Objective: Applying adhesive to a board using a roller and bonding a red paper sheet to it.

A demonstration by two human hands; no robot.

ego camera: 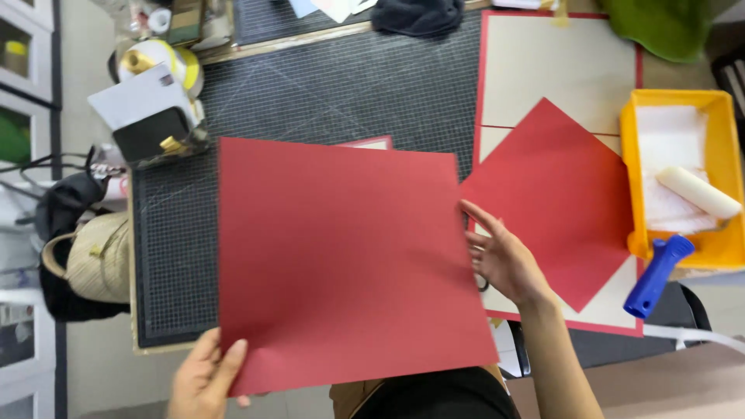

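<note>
A large red sheet of card [341,256] lies over a dark gridded cutting mat [310,93]. My left hand [206,380] grips its near left corner, thumb on top. My right hand [504,260] is open with fingers spread, touching the sheet's right edge. A smaller red square of card [555,198], turned like a diamond, rests on a cream board with a red border [559,70] to the right. The corner of another bordered board [372,143] peeks out behind the large sheet.
A yellow tray [722,248] at the right holds a white paint roller [698,192] with a blue handle [658,275]. Tape rolls and boxes [155,85] crowd the mat's far left corner. A woven bag [97,260] sits to the left. A green cloth [667,27] lies at the back.
</note>
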